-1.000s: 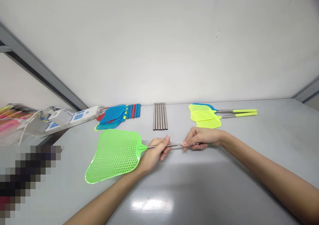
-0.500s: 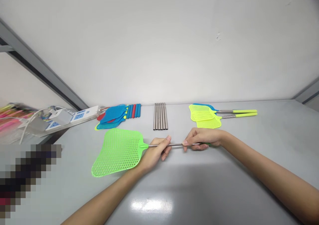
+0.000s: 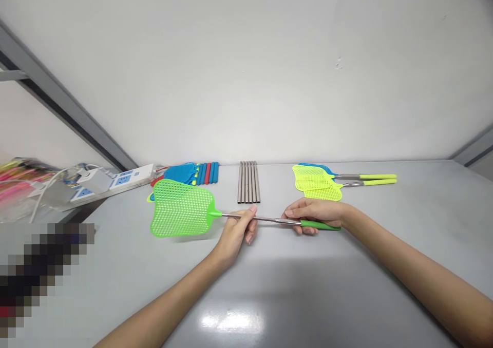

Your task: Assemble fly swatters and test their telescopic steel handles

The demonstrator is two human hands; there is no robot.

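A green fly swatter (image 3: 183, 209) is held level above the grey table, its mesh head to the left and its green grip to the right. My left hand (image 3: 233, 235) is closed around the thin metal rod near the head, thumb on top. At the other end, my right hand (image 3: 321, 212) has its fingers closed on the swatter where the thicker metal tube meets the green grip. Several bare metal tubes (image 3: 249, 184) lie side by side just beyond my hands. Behind my right hand, yellow fly swatters (image 3: 314, 178) overlap a blue one.
At the back left lie blue swatter heads (image 3: 180, 173) with red and yellow ones partly hidden, beside a row of coloured grips (image 3: 208, 173). A power strip (image 3: 133, 177) with a plug and cables stands at the left edge. A white wall (image 3: 246, 71) closes off the back.
The swatter's head has risen and now looks smaller and flatter. My right-hand fingers have loosened and shifted, showing the green grip and thicker tube. My left hand has moved slightly left.
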